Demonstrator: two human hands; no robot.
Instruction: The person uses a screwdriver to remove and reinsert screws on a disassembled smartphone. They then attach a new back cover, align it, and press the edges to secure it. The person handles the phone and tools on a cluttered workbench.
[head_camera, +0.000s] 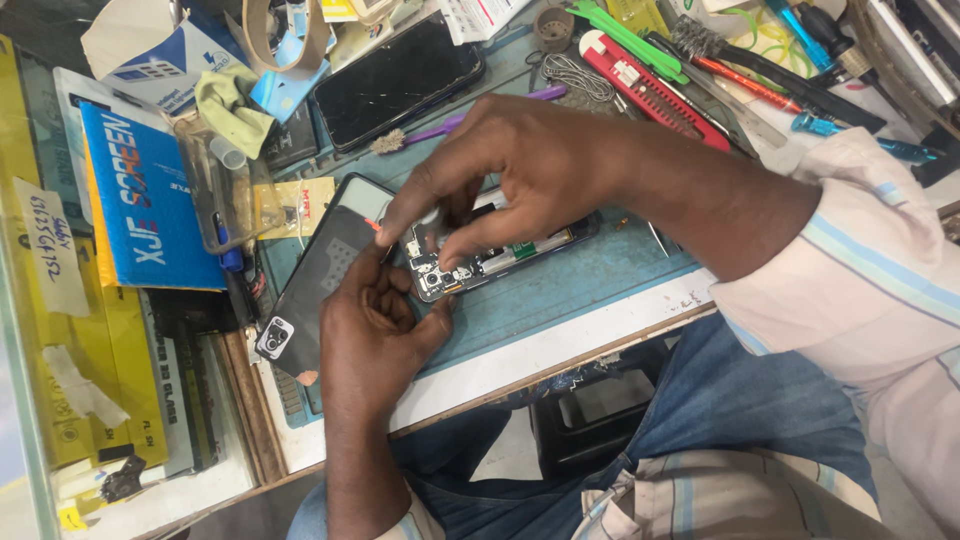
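Teal mat (560, 290) carried the opened phone (480, 262), back off and circuit board exposed. I saw my left hand (375, 325) steadying its near end, fingers curled together against the frame. My right hand (520, 175) pressed down, fingertips pinched on a small board part. I judged the step to be board disassembly, calling for a fine lift. Beside lay the removed back cover (315, 290); beyond, a cracked phone (395, 80) and red cutter (650, 90) crowded the bench.
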